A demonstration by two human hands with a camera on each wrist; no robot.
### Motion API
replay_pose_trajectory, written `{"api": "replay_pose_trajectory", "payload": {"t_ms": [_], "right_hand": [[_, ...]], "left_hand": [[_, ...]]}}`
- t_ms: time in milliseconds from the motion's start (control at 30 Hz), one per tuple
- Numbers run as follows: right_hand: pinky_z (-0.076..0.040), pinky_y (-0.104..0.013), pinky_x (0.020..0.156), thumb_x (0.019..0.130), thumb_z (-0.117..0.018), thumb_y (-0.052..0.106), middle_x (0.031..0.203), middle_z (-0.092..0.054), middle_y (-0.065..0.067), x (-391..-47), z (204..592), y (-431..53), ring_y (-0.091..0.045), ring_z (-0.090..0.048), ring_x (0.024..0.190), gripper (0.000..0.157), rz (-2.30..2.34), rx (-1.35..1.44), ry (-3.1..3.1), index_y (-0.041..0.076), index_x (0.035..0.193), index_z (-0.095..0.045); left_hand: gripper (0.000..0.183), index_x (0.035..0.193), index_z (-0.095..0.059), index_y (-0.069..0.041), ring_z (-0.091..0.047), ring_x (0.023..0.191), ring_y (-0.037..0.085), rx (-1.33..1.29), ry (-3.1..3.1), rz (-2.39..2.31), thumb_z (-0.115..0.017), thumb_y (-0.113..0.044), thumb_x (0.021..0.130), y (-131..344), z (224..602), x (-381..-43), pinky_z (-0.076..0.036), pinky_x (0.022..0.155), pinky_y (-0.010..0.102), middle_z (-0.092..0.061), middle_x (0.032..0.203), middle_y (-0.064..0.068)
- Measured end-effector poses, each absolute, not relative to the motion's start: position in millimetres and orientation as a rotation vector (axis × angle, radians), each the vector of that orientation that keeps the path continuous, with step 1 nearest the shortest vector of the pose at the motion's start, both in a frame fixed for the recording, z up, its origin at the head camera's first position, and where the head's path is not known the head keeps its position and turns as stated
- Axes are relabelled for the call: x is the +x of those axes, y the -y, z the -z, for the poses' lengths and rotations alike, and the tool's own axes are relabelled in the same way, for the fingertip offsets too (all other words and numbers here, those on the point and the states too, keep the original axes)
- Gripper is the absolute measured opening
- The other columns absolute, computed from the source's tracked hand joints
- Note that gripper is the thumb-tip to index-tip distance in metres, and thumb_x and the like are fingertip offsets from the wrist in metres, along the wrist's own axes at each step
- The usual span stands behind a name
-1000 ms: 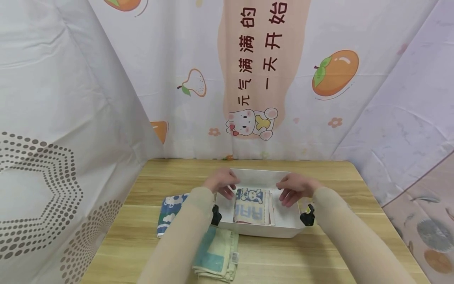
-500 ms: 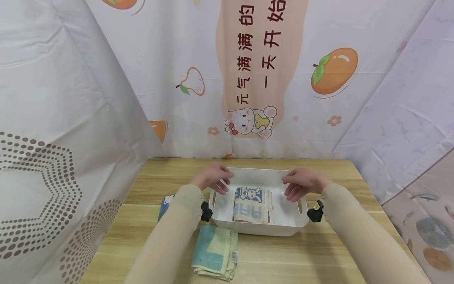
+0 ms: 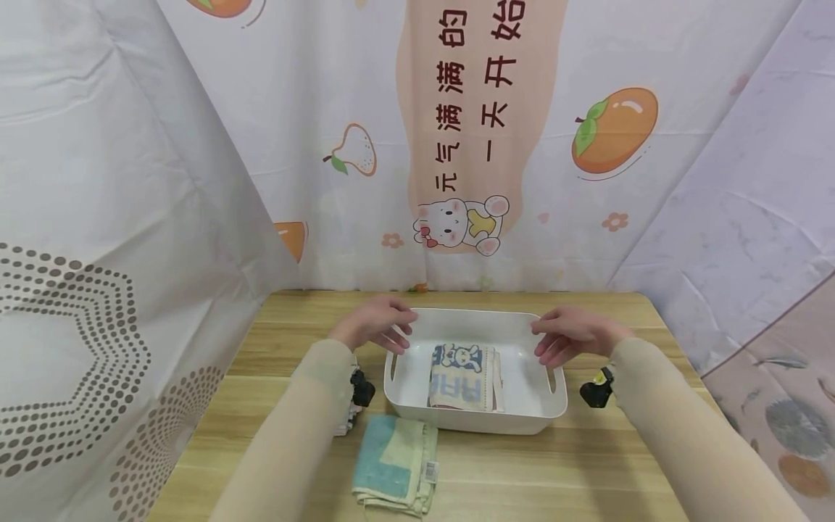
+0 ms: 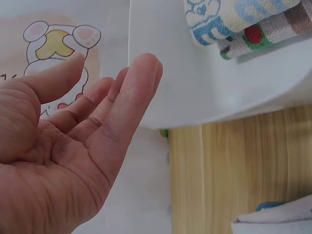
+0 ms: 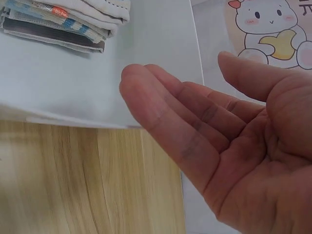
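Observation:
A white plastic basket (image 3: 470, 422) with handle slots stands on the table. Inside lies a small stack of folded towels (image 3: 463, 377), the top one cream and blue with a bear pattern; in the left wrist view a towel with a red and green motif (image 4: 263, 36) shows beneath it. My left hand (image 3: 378, 322) hovers at the basket's left end, fingers loosely bent and holding nothing. Over the right end my right hand (image 3: 577, 333) mirrors it, palm bare in the right wrist view. Both hands are near the rim.
A folded teal and cream towel (image 3: 394, 460) with a label lies in front of the basket's left corner. Left of it, another folded cloth (image 3: 343, 420) is mostly hidden by my left forearm. A printed curtain (image 3: 359, 217) hangs behind the wooden table (image 3: 509, 478).
Both hands have moved apart and outward, from over the basket's inside toward its two ends. The towels in the basket stay in place. The left forearm now covers the blue towel at left.

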State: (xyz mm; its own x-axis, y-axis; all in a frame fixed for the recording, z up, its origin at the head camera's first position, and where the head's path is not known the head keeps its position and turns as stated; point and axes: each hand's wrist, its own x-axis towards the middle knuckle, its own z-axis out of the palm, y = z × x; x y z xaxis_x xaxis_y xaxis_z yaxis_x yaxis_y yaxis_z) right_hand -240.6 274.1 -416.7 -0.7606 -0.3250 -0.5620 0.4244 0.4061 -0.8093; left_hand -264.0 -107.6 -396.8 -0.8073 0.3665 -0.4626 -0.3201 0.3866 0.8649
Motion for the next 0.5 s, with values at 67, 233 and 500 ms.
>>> {"api": "replay_pose_trajectory", "payload": {"t_ms": [67, 233, 500], "right_hand": [[-0.055, -0.049, 0.074, 0.096, -0.055, 0.022, 0.095, -0.063, -0.029, -240.0, 416.7, -277.2, -0.035, -0.067, 0.078, 0.04, 1.428, 0.085, -1.973, -0.008, 0.12, -0.044], [-0.055, -0.048, 0.074, 0.095, -0.057, 0.024, 0.097, -0.063, -0.029, -237.9, 415.7, -284.9, -0.036, -0.067, 0.08, 0.049, 1.456, 0.079, -1.956, -0.009, 0.126, -0.039], [-0.054, -0.05, 0.077, 0.099, -0.05, 0.02, 0.097, -0.062, -0.03, -234.2, 416.0, -297.0, -0.035, -0.067, 0.08, 0.04, 1.496, 0.05, -1.924, -0.011, 0.122, -0.042]], "left_hand": [[0.035, 0.118, -0.052, -0.001, -0.066, 0.083, 0.038, 0.041, -2.03, -1.481, -0.061, -0.023, 0.093, 112.2, 397.0, -264.3, -0.056, 0.071, 0.046, -0.055, 0.113, 0.03], [0.038, 0.121, -0.053, -0.001, -0.065, 0.085, 0.039, 0.032, -2.023, -1.511, -0.063, -0.025, 0.093, 123.7, 396.5, -263.9, -0.056, 0.07, 0.046, -0.055, 0.113, 0.029], [0.043, 0.128, -0.049, 0.003, -0.065, 0.085, 0.038, 0.035, -2.023, -1.537, -0.06, -0.022, 0.094, 143.4, 396.2, -260.5, -0.055, 0.075, 0.048, -0.054, 0.114, 0.029]]}}
